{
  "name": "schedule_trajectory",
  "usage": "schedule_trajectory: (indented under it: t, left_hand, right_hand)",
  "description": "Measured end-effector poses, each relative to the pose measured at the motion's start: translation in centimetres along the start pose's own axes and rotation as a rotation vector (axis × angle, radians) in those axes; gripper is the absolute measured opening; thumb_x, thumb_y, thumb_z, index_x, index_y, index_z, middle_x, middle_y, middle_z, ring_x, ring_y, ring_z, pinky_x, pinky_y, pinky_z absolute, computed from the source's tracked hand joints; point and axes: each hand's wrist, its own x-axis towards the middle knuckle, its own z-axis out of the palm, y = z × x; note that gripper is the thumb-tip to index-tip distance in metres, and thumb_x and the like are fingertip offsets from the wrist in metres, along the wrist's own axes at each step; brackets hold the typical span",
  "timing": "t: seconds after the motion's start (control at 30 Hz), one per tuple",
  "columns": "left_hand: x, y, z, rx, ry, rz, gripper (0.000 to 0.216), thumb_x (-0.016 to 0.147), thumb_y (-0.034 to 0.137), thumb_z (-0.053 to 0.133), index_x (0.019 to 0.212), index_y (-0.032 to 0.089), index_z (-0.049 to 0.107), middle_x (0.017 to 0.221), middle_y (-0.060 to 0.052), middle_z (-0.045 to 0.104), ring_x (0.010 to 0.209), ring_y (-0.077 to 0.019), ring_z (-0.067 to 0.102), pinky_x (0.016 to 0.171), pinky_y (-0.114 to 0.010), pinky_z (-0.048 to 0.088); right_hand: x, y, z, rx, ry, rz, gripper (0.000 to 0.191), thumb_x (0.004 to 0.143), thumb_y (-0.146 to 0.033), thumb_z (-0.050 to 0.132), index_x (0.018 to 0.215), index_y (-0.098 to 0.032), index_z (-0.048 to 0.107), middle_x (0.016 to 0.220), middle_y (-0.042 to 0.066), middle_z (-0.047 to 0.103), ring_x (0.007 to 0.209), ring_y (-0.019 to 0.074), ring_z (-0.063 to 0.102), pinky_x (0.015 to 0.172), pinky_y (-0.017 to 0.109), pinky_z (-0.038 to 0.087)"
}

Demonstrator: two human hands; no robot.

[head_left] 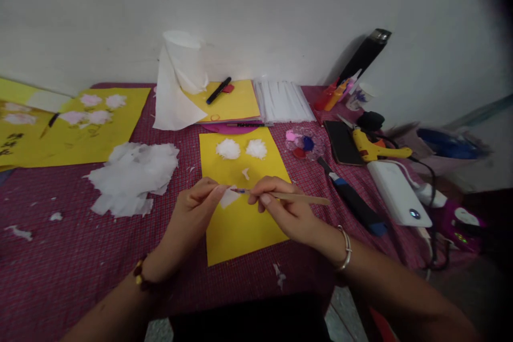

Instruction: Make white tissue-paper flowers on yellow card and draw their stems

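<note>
We hold a small white scrap (228,199) and a wooden stick (306,199) over the yellow sheet (236,240).
In our left hand (191,216), thumb and forefinger are pinched narrow on the scrap's upper edge, so most of it hangs out just right of and below the fingertips. Our right hand (286,212) has its fingers closed round the stick, whose dark, bluish tip points left at the scrap, close by the left fingertips; we cannot tell whether it touches. Two fluffy white tufts (228,148) sit on the sheet beyond our hands, and a pile of white pieces (132,176) lies to the left.
</note>
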Motion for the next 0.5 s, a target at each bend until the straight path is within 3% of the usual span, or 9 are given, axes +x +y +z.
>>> schedule_trajectory:
  t: [0.13, 0.33, 0.5]
  left_hand:
    - [-0.08, 0.1, 0.08, 0.001, 0.027, 0.015, 0.021, 0.086, 0.035, 0.061, 0.075, 0.022, 0.072, 0.077, 0.0, 0.06, 0.071, -0.0122, 0.053, 0.059, -0.024, 0.037]
    - [0.05, -0.15, -0.06, 0.015, 0.07, -0.002, 0.023, 0.085, 0.037, 0.062, 0.071, 0.021, 0.072, 0.084, -0.001, 0.064, 0.075, -0.0135, 0.056, 0.061, -0.025, 0.04]
    - [-0.06, -0.64, 0.07, -0.031, 0.049, -0.035, 0.021, 0.086, 0.037, 0.06, 0.08, 0.022, 0.074, 0.085, -0.002, 0.066, 0.074, -0.0133, 0.055, 0.061, -0.024, 0.04]
  right_hand:
    - [0.23, -0.25, -0.01, -0.09, -0.065, 0.008, 0.015, 0.092, -0.015, 0.048, 0.096, -0.018, 0.062, 0.081, 0.002, 0.062, 0.072, 0.0106, 0.058, 0.062, 0.025, 0.048]
    - [0.05, -0.15, -0.07, -0.044, -0.023, 0.017, 0.013, 0.091, -0.014, 0.047, 0.093, -0.019, 0.06, 0.077, 0.0, 0.06, 0.07, 0.0096, 0.057, 0.064, 0.025, 0.047]
    - [0.12, -0.13, 0.31, 0.023, 0.005, 0.022, 0.012, 0.092, -0.017, 0.049, 0.092, -0.02, 0.06, 0.079, 0.0, 0.06, 0.068, 0.0092, 0.057, 0.062, 0.024, 0.047]
